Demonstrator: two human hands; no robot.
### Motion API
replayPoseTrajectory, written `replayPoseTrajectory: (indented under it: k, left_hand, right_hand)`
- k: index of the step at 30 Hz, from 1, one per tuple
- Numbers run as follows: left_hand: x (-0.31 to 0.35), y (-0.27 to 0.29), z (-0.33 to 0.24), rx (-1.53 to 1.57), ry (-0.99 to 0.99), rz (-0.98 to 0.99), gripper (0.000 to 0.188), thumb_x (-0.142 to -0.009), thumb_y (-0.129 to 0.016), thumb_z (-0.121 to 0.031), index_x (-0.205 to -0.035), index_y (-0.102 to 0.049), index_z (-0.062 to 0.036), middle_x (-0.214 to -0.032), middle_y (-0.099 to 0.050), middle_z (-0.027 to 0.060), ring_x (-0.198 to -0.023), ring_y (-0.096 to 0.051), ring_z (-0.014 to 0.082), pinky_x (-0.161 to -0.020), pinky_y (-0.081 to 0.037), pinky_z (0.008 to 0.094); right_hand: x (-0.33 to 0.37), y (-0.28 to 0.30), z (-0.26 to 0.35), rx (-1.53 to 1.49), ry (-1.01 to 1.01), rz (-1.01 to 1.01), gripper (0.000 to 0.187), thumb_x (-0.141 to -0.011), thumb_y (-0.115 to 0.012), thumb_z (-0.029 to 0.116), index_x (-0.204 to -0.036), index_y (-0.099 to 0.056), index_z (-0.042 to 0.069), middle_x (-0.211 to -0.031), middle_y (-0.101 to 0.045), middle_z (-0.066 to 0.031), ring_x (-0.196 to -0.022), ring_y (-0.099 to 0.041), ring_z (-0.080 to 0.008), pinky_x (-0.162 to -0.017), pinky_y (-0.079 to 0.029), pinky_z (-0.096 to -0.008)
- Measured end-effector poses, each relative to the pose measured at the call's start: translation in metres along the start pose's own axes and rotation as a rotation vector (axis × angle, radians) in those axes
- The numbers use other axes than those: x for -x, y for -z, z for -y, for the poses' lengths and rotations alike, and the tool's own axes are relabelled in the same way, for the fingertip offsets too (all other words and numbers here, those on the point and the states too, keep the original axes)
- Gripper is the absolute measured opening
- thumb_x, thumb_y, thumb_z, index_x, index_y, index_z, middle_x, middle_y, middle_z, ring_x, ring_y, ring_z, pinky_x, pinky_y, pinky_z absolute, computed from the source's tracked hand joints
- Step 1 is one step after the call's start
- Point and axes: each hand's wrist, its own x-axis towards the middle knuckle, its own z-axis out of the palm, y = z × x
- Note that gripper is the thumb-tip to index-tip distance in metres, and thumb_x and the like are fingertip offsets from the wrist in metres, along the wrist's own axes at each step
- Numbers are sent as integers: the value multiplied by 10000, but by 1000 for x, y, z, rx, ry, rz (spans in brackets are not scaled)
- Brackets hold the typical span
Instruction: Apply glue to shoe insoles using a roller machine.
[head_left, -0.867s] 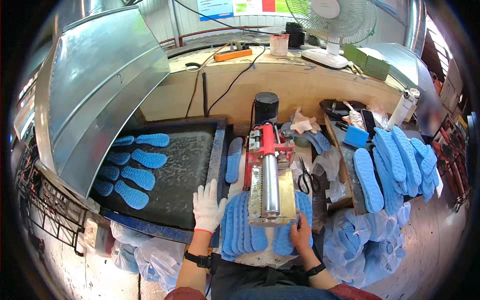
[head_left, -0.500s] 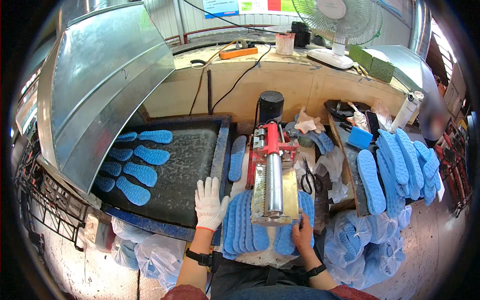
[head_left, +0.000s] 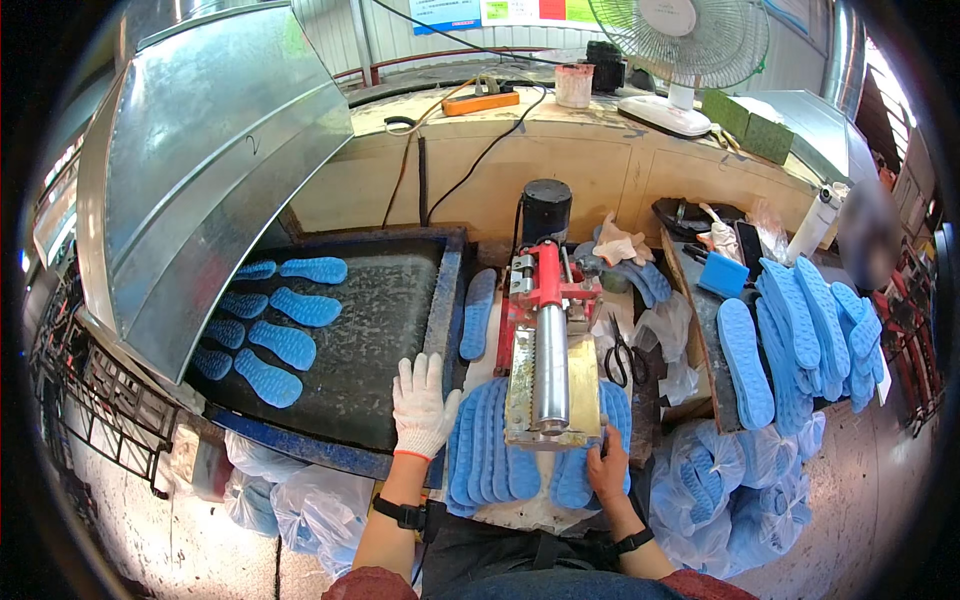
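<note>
My left hand (head_left: 424, 408), in a white knit glove, lies flat with its fingers spread at the right edge of a dark belt (head_left: 385, 330). My bare right hand (head_left: 608, 467) has its fingers curled by the near right corner of a red and metal roller machine (head_left: 551, 370). It rests over blue shoe soles (head_left: 571, 482); the fingers are partly hidden, so what they hold cannot be made out. A row of blue soles (head_left: 490, 440) stands packed to the machine's left. Blue soles (head_left: 268, 378) lie in pairs on the belt, beside a sheet-metal hood (head_left: 215, 190).
Black scissors (head_left: 625, 362) lie right of the machine. A side table holds a pile of blue soles (head_left: 790, 320) and a blue box (head_left: 720, 275). Plastic bags of soles (head_left: 700, 490) stand below. On the back ledge are a fan (head_left: 680, 45) and an orange power strip (head_left: 480, 103).
</note>
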Motion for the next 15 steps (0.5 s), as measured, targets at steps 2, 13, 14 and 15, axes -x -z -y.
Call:
replayPoseTrajectory:
  k: [2,13,14,15]
  left_hand:
    - [0,-2,4,-75,-38,126,639,-781,-680,-268,-1330,-455,-31,-1376,-434,220,-1297,-360,451,-1039,-328,546]
    - [0,2,0,-29,4,57,667,-795,-674,-260,-1369,-416,-38,-1387,-420,228,-1307,-350,456,-1049,-323,549]
    - [0,2,0,-28,3,63,667,-797,-673,-261,-1370,-415,-38,-1386,-420,229,-1307,-349,457,-1050,-324,549]
    - [0,1,0,-28,2,63,667,-797,-673,-261,-1370,-415,-38,-1386,-420,229,-1307,-349,457,-1050,-324,549]
  right_hand:
    - [0,0,1,-3,-7,-1,443,-800,-555,119,-1220,-500,-12,-790,-567,-173,-642,-530,-265,-629,-445,-375]
    - [0,-4,-7,-3,37,-42,444,-807,-578,150,-1231,-505,41,-859,-630,-235,-740,-622,-407,-660,-485,-460]
    - [0,-3,-5,-4,38,-44,444,-807,-578,150,-1231,-505,41,-859,-630,-235,-740,-622,-407,-660,-485,-460]
    - [0,-1,-4,-6,13,-24,448,-808,-579,153,-1235,-505,42,-865,-631,-236,-740,-622,-407,-661,-486,-458]
